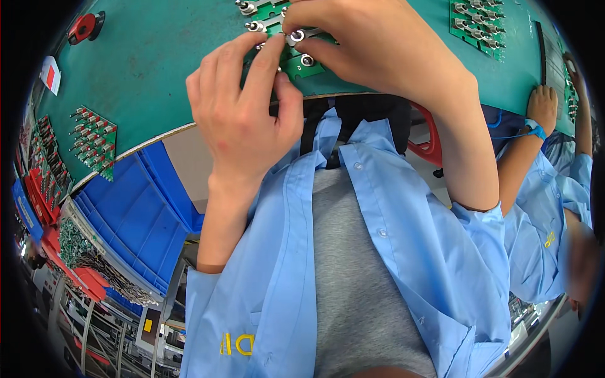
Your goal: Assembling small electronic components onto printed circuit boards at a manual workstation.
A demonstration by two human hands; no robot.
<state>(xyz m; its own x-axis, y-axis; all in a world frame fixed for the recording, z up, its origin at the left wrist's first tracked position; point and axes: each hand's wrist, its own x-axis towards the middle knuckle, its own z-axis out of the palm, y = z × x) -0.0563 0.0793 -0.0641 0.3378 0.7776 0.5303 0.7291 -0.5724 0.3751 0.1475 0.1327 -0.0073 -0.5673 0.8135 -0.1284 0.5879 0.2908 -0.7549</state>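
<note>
Two hands meet on a green circuit board [296, 63] at the near edge of the green table [157, 69]. Left hand [242, 116] pins the board; right hand [365, 44] pinches a metal connector [296, 36]. Best kept steady, connector held square.

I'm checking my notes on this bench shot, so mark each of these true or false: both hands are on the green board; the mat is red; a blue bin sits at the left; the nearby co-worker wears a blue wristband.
1. Both the left hand and the right hand are on the green circuit board. True.
2. The bench mat is red. False: it is green.
3. A blue bin sits at the left, below the bench edge. True.
4. The co-worker's hand has a bare wrist. False: it wears a blue wristband.
</note>
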